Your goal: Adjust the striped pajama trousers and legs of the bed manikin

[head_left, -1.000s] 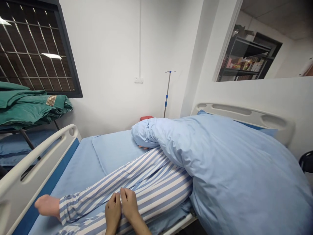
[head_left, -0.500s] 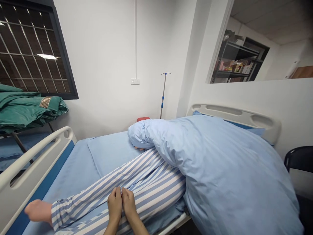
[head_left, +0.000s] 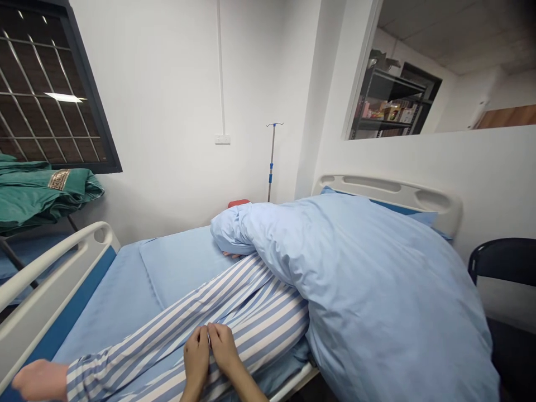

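Note:
My left hand (head_left: 196, 353) and my right hand (head_left: 221, 347) are side by side at the lower middle, fingers curled in and thumbs nearly touching. Both look closed; what is in them, if anything, is hidden. Below them are the blue-and-white striped trousers (head_left: 268, 321) of a figure lying on the bed. Whether my fingers touch the cloth, I cannot tell. A bare foot (head_left: 39, 379) sticks out of one trouser leg at the lower left. A puffy light-blue quilt (head_left: 368, 285) covers the upper body. Fingertips (head_left: 231, 255) peep out from under its far edge.
The bed has a light-blue sheet (head_left: 125, 285), a footboard (head_left: 54, 268) on the left and a headboard (head_left: 385, 188) at the back right. Behind it stand a drip pole (head_left: 271, 162) and a red object (head_left: 239, 203). Green cloth (head_left: 50, 192) lies far left; a black chair (head_left: 505, 259) stands right.
The view has turned slightly right, so the room shifts left in the picture. My hands stay together, closed, in nearly the same pose. The quilt and the lying figure look unchanged.

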Tool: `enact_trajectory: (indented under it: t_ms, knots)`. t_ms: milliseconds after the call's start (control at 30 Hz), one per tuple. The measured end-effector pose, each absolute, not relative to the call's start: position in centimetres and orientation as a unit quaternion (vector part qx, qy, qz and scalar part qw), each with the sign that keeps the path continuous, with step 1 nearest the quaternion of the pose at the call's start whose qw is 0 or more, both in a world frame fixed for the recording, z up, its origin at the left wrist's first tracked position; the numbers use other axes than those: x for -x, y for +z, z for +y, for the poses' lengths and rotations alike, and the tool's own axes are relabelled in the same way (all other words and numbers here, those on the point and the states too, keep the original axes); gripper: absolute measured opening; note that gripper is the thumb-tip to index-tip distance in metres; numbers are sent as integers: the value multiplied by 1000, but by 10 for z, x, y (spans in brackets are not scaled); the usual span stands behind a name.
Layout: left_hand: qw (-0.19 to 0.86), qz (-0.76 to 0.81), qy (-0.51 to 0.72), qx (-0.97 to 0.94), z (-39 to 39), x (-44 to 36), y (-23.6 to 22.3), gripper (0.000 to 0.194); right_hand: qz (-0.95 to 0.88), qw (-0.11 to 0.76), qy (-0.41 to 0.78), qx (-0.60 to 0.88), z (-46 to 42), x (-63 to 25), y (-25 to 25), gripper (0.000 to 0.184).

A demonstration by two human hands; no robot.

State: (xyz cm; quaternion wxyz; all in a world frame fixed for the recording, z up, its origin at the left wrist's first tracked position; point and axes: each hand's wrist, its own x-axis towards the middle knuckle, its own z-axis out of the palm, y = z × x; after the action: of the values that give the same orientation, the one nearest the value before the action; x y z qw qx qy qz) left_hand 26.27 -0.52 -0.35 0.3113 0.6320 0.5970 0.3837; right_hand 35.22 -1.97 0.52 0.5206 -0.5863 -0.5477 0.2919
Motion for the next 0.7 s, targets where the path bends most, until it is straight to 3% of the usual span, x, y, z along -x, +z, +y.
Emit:
enact_trajectory:
  t_ms: [400, 700]
  knots:
    - [313, 588, 379, -642, -9, -313, 0, 33, -532, 551, 278, 580, -36, -406, 13, 48]
    - [312, 603, 367, -636, -17, -363, 7, 33, -550, 513, 199, 628, -45, -454, 13, 45]
